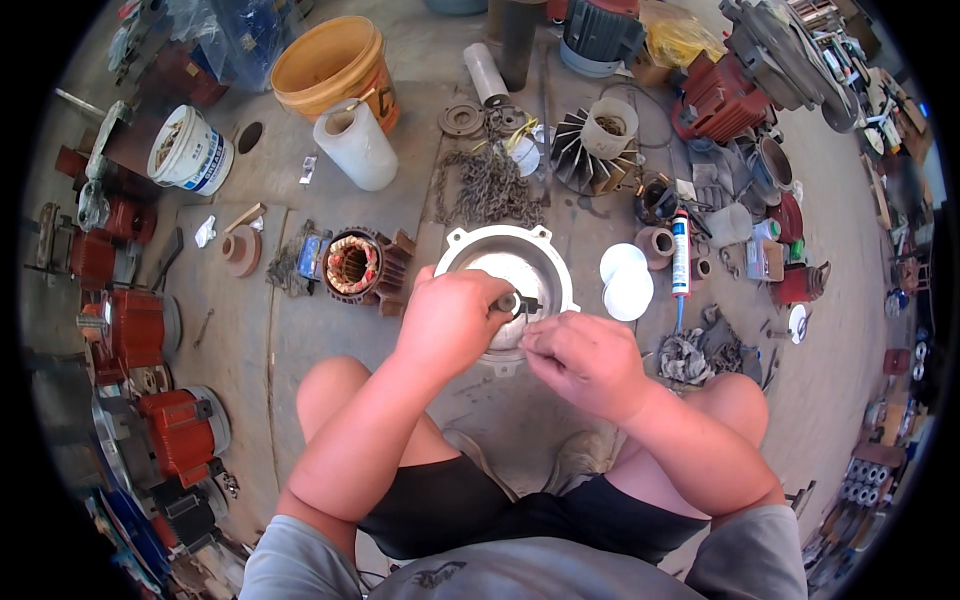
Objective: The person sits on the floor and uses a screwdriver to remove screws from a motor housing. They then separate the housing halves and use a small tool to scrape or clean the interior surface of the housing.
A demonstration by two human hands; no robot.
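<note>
My left hand [452,315] is closed round a small round metal part [507,302] with a hollow-looking end, held above a light metal motor end cover [557,262]. A dark piece juts from the part's right side. Close by on the right, my right hand [588,362] has thumb and fingers pinched together just below that dark piece. Whatever it grips is too small to make out. The round end cover lies on the floor between my knees, its bowl partly hidden by both hands.
Left of the cover is a motor stator with copper windings [372,268]. A heap of chain [490,185] lies beyond. White discs [626,283] and a sealant tube [681,255] are on the right. A yellow bucket [330,65] and red motors [180,430] stand farther out.
</note>
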